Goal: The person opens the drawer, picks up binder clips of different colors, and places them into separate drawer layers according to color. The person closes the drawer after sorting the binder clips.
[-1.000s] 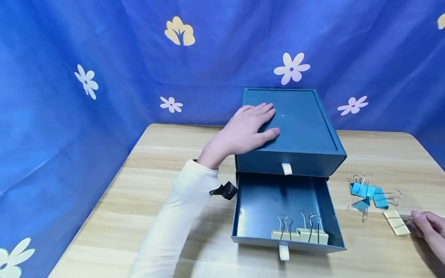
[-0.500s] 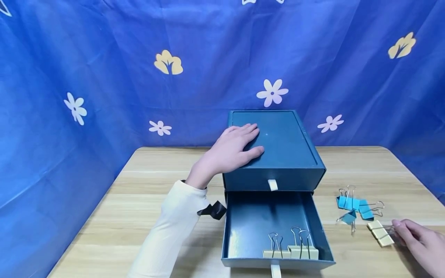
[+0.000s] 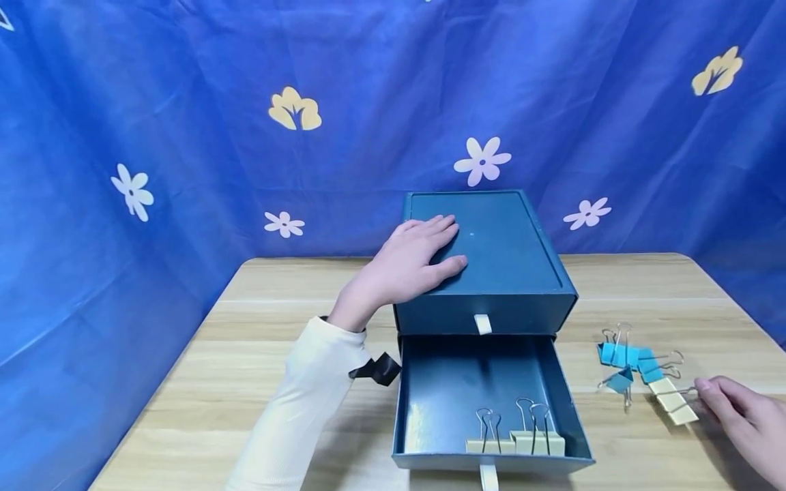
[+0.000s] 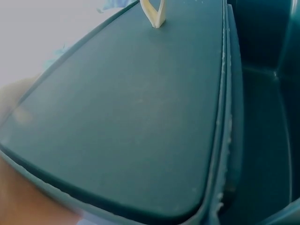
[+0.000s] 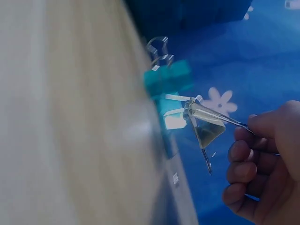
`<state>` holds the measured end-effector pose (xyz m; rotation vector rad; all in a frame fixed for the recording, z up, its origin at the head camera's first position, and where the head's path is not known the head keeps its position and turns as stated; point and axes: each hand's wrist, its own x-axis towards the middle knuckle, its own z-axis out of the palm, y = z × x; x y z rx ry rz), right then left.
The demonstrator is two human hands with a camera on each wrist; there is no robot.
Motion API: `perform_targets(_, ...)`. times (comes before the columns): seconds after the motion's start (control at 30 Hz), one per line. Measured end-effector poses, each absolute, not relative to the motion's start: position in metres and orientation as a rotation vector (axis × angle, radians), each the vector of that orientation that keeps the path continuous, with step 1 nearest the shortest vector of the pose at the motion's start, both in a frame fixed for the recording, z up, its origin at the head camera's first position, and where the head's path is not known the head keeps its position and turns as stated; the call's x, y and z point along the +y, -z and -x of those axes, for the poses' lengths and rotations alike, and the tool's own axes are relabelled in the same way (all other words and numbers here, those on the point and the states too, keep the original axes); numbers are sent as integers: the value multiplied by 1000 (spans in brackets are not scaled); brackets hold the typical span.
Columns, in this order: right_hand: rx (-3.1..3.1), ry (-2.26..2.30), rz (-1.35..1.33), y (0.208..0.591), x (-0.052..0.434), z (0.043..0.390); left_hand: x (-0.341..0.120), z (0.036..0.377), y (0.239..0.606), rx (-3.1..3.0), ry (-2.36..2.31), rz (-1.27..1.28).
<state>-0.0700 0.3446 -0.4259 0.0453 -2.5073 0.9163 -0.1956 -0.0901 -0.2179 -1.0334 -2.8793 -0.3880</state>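
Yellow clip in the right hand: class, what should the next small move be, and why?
Probably carry the yellow clip over to the open drawer: the right hand pinches it, and two similar clips sit inside that drawer.

1 drawer unit point(image 3: 491, 235), w/ 2 drawers point(image 3: 439, 314) & 2 white pull tabs point(image 3: 483, 324) on its front. 3 binder clips in blue point(image 3: 621, 355) r. of the unit, 2 pale yel. clips point(image 3: 540, 445) in the unit's lower drawer point(image 3: 463, 385), 1 yel. clip point(image 3: 673, 402) to the unit's r. = 6 tot. 1 left hand point(image 3: 410, 264) on top of the unit, 1 right hand point(image 3: 746, 417) to its r. 1 white sleeve point(image 3: 295, 409) & 1 black strap point(image 3: 385, 369) l. of the unit. 1 table point(image 3: 295, 300) under the unit. 1 blue curtain point(image 3: 368, 150) behind the unit, w/ 4 whole white flowers point(image 3: 474, 166) & 2 yel. flowers point(image 3: 295, 106).
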Motion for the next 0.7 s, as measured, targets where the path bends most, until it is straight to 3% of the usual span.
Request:
perform_targets(0.3, -2552, -802, -81, 402, 332, 71, -88, 197, 219, -2868, 373, 1043)
perform_targets(0.7, -2491, -767, -385, 366, 299, 85, -89, 197, 219, -2872, 358, 1022)
